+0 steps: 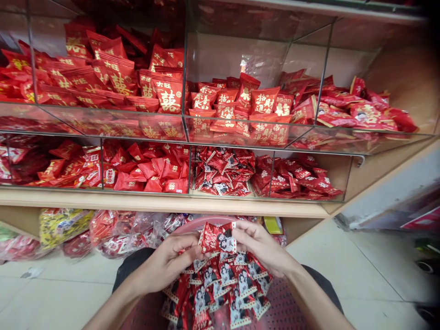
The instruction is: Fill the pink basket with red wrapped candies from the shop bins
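Observation:
A red candy packet (219, 237) with a black-and-white couple printed on it is stretched flat between my two hands. My left hand (175, 256) pinches its left end, thumb on top. The right end is gripped by my right hand (256, 245) between thumb and fingers. Right below lies a heap of the same red packets (223, 286), in overlapping rows with the couple pictures facing up. They rest in a pink perforated basket (282, 302) between my knees.
Ahead stands a shelf (144, 199) with glass-fronted compartments full of red wrapped sweets (117, 75). A lower compartment holds packets with matching couple prints (223, 172). Under the shelf sit clear bags of sweets (113, 231) and a yellow bag (63, 227). Pale tiles (364, 270) cover the floor.

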Available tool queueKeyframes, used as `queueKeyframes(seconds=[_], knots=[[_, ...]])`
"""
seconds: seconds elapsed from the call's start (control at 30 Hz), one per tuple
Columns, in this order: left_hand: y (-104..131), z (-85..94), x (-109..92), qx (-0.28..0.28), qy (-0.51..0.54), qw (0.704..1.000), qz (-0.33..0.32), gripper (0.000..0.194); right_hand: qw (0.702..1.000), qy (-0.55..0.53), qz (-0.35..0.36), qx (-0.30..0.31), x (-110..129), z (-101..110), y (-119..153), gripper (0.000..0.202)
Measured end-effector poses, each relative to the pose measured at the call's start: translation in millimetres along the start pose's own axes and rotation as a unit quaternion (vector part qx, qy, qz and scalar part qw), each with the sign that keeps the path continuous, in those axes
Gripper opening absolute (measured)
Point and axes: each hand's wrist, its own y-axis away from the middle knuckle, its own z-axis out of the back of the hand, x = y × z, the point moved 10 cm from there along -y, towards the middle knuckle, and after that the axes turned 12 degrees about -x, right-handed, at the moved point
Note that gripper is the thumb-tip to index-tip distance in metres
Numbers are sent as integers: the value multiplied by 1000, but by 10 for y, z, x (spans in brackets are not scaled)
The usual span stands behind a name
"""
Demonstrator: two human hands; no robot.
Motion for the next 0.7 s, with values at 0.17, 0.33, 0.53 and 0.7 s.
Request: queueKeyframes(seconds=[0.17, 0.33, 0.53, 0.7], knots=[[-31, -41, -33, 35, -6, 999, -22, 28, 996, -41, -2, -73, -64, 142, -73, 23], [-207, 67, 50, -6, 5, 1000, -19, 25, 997, 24, 38, -63, 17, 174, -70, 28], [-303, 26, 25, -5, 2, 1000, -28, 28, 994, 65, 65, -67, 81, 221, -62, 27], [-267, -99, -29, 56, -27, 997, -51, 31, 994, 53, 95, -32, 101, 89, -40, 24]])
